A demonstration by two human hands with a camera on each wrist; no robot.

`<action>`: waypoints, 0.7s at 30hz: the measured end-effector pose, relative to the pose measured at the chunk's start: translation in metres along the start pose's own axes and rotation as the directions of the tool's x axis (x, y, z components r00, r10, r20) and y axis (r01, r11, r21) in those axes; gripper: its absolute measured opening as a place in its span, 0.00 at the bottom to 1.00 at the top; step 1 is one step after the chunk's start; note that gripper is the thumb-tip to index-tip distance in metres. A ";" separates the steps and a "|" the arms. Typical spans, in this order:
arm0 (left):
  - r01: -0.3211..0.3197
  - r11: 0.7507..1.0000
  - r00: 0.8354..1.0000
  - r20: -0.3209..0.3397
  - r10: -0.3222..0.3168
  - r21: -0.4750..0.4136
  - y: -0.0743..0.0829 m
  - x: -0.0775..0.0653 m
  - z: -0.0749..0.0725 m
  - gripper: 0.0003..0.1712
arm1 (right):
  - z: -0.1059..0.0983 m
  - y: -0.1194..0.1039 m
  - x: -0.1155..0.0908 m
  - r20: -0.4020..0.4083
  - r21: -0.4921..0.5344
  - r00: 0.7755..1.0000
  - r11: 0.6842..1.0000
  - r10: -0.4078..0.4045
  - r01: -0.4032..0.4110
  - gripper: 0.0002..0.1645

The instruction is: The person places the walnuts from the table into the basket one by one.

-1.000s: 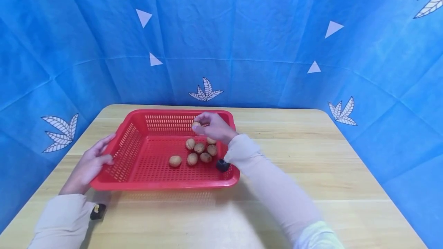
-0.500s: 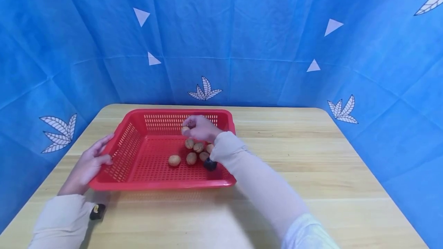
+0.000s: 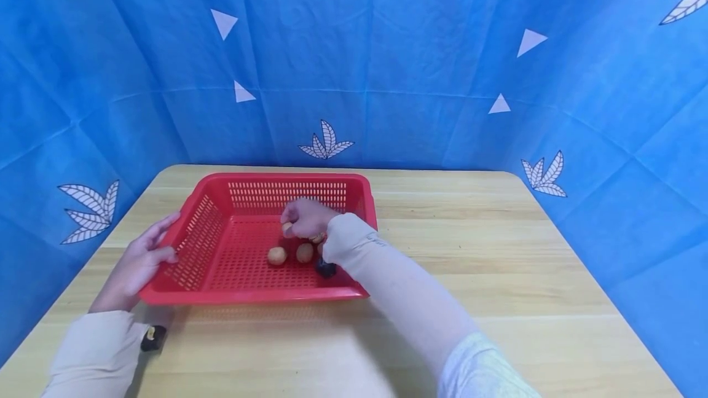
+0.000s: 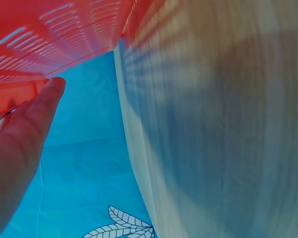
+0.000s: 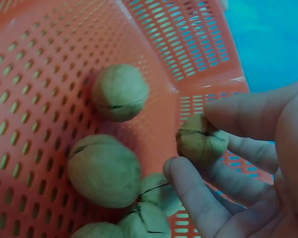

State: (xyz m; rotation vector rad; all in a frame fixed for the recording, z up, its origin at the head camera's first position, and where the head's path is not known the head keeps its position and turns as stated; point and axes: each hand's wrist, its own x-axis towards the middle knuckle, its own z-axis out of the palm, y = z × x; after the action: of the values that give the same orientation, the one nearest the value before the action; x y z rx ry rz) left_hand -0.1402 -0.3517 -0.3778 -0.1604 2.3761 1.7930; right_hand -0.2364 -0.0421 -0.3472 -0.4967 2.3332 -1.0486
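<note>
In the head view a red plastic basket (image 3: 254, 296) with slotted walls stands on the table. My left hand (image 3: 137, 263) grips its left rim, the thumb on the rim's upper side. Inside the basket, toward its right half, my right hand (image 3: 311, 218) pinches a walnut (image 5: 202, 140) between thumb and fingers, a little above the basket floor. Several other walnuts lie on that floor, including one walnut (image 3: 277, 255) apart at the left and another walnut (image 3: 305, 253) beside it. The right hand and sleeve hide some of them in the head view.
The light wooden table (image 3: 470, 263) extends to the right of the basket. Behind it hangs a blue cloth (image 3: 420, 78) with white leaf and triangle prints. A small black device (image 3: 153, 338) is at the left wrist, and another black device (image 3: 326, 268) is at the right wrist.
My right hand has moved left and down toward the basket floor with the walnut still pinched. My left hand keeps its grip on the rim.
</note>
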 end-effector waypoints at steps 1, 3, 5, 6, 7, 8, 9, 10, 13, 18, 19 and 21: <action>0.003 1.000 1.000 0.000 -0.003 -0.002 0.000 0.000 0.000 0.47 | 0.001 0.000 0.000 0.002 -0.046 1.000 0.999 0.000 0.001 0.13; 0.006 1.000 1.000 0.000 -0.006 -0.005 0.000 0.000 0.000 0.47 | 0.002 -0.001 -0.001 0.015 -0.095 1.000 0.995 0.005 -0.004 0.13; 0.009 1.000 1.000 0.000 -0.009 -0.006 0.000 0.000 0.000 0.47 | 0.002 -0.002 -0.001 0.018 -0.121 1.000 0.993 0.015 -0.013 0.14; 0.011 1.000 1.000 0.000 -0.011 -0.006 0.000 0.000 -0.001 0.47 | 0.003 -0.003 -0.002 0.014 -0.119 1.000 0.993 0.027 -0.025 0.14; 0.012 1.000 1.000 0.001 -0.012 -0.005 0.001 0.000 -0.001 0.47 | 0.003 -0.003 -0.003 0.008 -0.108 0.999 0.993 0.042 -0.041 0.16; 0.011 1.000 1.000 0.001 -0.011 -0.004 0.001 0.000 0.000 0.47 | 0.003 -0.004 -0.004 0.003 -0.095 0.998 0.994 0.058 -0.057 0.17; 0.011 1.000 1.000 0.001 -0.011 -0.003 0.001 0.000 0.000 0.46 | 0.003 -0.004 -0.005 -0.003 -0.078 0.997 0.994 0.075 -0.075 0.17; 0.011 1.000 1.000 0.000 -0.011 -0.003 0.002 0.000 0.000 0.46 | 0.003 -0.005 -0.006 -0.009 -0.064 0.996 0.994 0.088 -0.089 0.18; 0.009 1.000 1.000 -0.003 -0.009 -0.001 0.002 0.000 0.000 0.46 | 0.003 -0.006 -0.010 -0.006 -0.014 0.994 0.994 0.110 -0.110 0.18; 0.002 1.000 1.000 -0.004 -0.002 -0.006 0.001 -0.001 -0.001 0.46 | 0.002 -0.006 -0.013 0.023 0.052 0.989 0.988 0.144 -0.145 0.24; 0.002 1.000 1.000 -0.003 -0.002 -0.008 0.001 -0.001 -0.001 0.46 | 0.001 -0.005 -0.014 0.028 0.055 0.989 0.987 0.147 -0.148 0.24; 0.009 1.000 1.000 -0.002 -0.009 -0.012 0.001 -0.001 0.000 0.46 | 0.000 -0.005 -0.013 0.024 0.028 0.992 0.992 0.124 -0.125 0.22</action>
State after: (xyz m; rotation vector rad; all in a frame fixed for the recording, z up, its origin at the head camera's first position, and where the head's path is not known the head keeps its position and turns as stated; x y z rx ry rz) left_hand -0.1395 -0.3518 -0.3766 -0.1740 2.3627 1.8046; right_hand -0.2251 -0.0384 -0.3395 -0.3447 2.2936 -1.0119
